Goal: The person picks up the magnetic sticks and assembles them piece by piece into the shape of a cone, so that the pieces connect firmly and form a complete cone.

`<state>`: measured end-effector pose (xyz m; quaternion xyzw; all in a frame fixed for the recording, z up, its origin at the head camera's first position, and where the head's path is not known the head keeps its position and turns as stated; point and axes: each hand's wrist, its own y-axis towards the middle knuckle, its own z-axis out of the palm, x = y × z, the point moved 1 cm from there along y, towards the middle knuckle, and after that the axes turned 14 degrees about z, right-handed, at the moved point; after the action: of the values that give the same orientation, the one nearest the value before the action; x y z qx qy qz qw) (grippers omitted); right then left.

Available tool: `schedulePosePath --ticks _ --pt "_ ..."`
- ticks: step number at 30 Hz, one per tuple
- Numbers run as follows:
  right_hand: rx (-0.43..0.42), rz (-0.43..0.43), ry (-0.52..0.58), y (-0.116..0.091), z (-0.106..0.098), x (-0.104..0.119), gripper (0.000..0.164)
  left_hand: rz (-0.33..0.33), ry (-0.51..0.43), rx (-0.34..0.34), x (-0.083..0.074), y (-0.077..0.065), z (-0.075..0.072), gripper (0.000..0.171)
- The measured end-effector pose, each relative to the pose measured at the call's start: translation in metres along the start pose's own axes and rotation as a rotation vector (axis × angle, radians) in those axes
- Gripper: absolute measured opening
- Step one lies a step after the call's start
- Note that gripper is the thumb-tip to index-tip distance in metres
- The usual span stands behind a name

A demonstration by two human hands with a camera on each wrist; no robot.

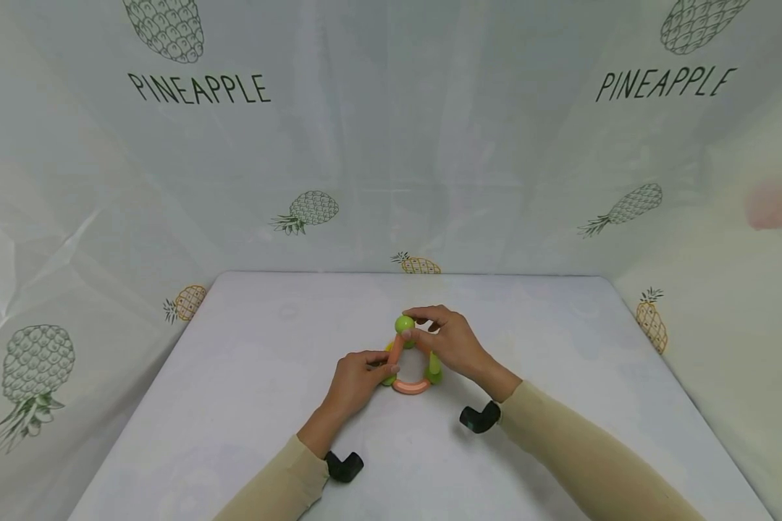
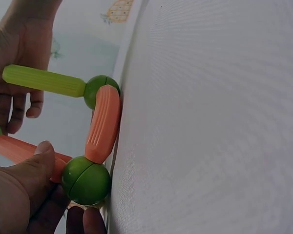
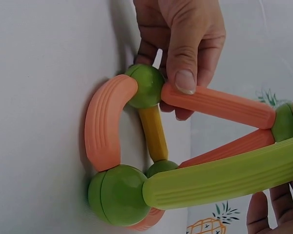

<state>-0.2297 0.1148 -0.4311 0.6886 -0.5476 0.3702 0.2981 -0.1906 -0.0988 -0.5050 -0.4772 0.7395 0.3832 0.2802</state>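
Note:
A frame of toy building rods and green balls stands on the white table. My left hand [image 1: 355,380] pinches a straight orange rod [image 3: 219,107] just above a base ball [image 2: 86,180]; fingers lie behind that ball. My right hand [image 1: 452,340] holds the top green ball [image 1: 405,324] between thumb and forefinger. Two orange rods meet at that ball. Curved orange rods [image 3: 102,124] and a yellow rod [image 3: 154,132] join the base balls. A light green rod [image 2: 44,80] rises from another base ball [image 3: 119,195]; its upper end looks apart from the top ball.
The white table [image 1: 247,405] extends around the frame. Behind it hangs a pale curtain [image 1: 456,159] printed with pineapples. A black wrist camera [image 1: 344,467] sits at the left sleeve, another black camera [image 1: 479,417] at the right.

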Motion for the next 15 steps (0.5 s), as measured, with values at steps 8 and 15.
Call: schedulePosePath --ticks 8,15 --pt "0.002 0.006 0.060 -0.004 -0.001 -0.005 0.038 -0.001 -0.005 -0.001 0.000 -0.002 -0.001 0.039" --pt "-0.041 0.028 0.210 -0.018 -0.011 -0.023 0.029 -0.026 -0.037 -0.031 -0.007 0.002 -0.002 0.038"
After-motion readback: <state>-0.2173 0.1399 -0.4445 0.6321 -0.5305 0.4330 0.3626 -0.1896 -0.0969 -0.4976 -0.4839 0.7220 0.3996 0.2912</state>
